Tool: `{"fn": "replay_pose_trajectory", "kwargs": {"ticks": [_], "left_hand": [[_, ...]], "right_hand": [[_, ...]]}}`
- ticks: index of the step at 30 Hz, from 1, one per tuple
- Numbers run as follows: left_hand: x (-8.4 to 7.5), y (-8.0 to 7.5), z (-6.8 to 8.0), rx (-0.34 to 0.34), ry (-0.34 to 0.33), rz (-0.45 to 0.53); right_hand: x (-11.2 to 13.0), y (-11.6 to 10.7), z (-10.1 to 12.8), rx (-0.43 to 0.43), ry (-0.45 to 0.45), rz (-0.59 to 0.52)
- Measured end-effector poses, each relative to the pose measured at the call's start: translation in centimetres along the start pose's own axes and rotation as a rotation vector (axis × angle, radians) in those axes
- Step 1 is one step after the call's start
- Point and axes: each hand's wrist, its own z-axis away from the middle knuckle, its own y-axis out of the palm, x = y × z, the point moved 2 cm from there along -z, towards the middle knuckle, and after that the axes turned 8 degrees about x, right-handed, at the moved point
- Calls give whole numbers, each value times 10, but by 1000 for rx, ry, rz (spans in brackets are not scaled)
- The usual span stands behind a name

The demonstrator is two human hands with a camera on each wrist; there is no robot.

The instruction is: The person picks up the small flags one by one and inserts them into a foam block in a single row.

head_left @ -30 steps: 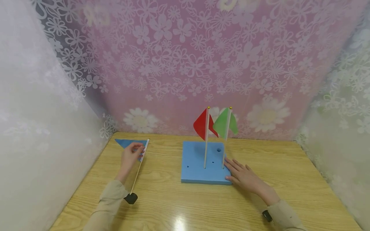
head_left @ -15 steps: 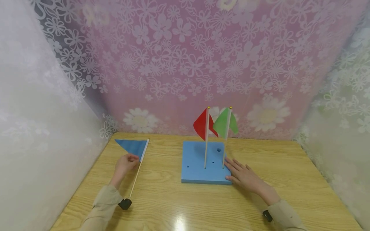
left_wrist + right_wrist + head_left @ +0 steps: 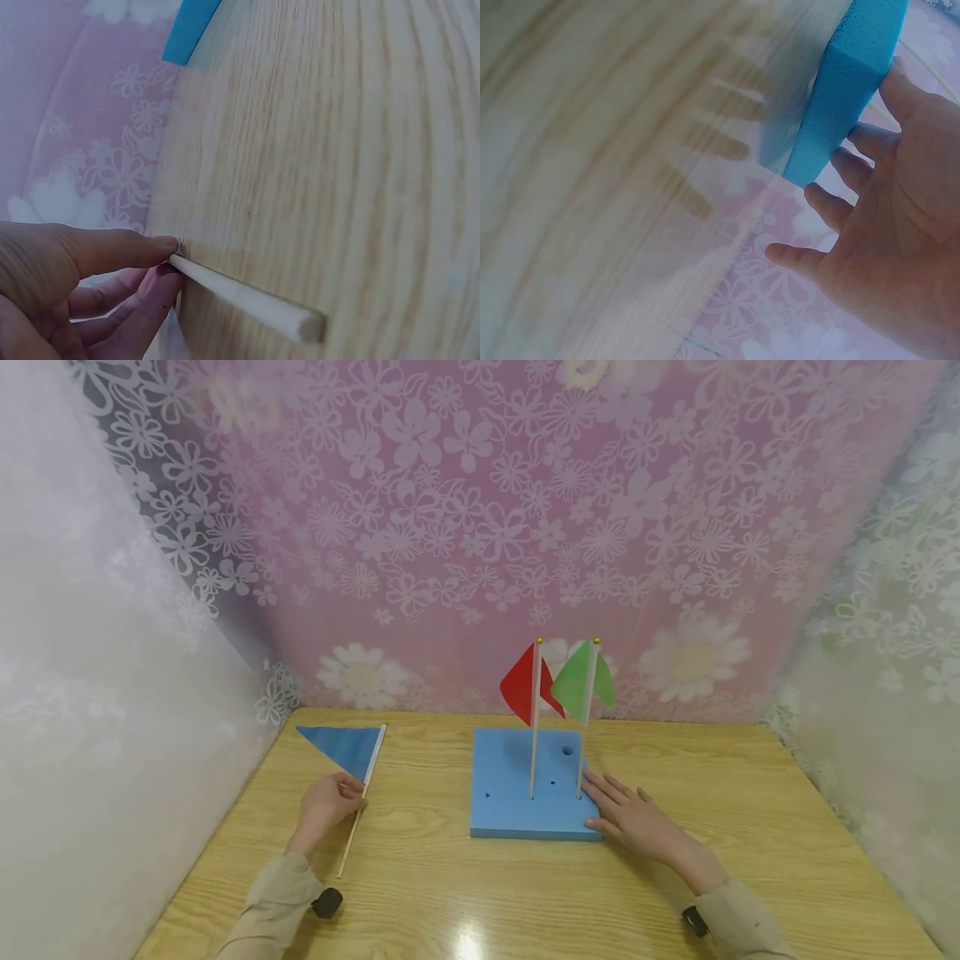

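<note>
Red flag [image 3: 522, 687] and green flag [image 3: 582, 683] stand planted in blue foam block [image 3: 525, 793]; blue flag [image 3: 339, 748] not yet planted, flat on surface [image 3: 465, 885], stick pinched between left hand [image 3: 324, 807] fingers [image 3: 112, 251]; right hand [image 3: 633, 818] fingers [image 3: 832, 206] straight, pressing block edge.

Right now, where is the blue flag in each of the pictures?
Head view: the blue flag lies at the table's left, the left hand pinching its stick.
Left wrist view: only its stick shows, low down, at the fingertips.
Right wrist view: it is not there.
Shared landmark: the blue foam block, seen at top left and upper right.
</note>
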Motion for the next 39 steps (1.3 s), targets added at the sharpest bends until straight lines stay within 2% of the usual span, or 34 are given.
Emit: {"fn": "replay_pose_trajectory", "kwargs": {"ticks": [9,13,23,32,39], "left_hand": [[-4,-1,1,-20,-56,21],[-8,-5,1,-42,-39,21],[-25,-8,-5,-58,21,235],[-56,-3,-12,-129,100,343],[-87,7,-18,-165,194,490]], "right_hand": [[1,-1,0,-22,-12,13],[1,-1,0,-20,-14,11],[-1,1,1,-19,-16,23],[-1,1,-1,-19,-13,12],[-1,2,0,-13,-9,14]]}}
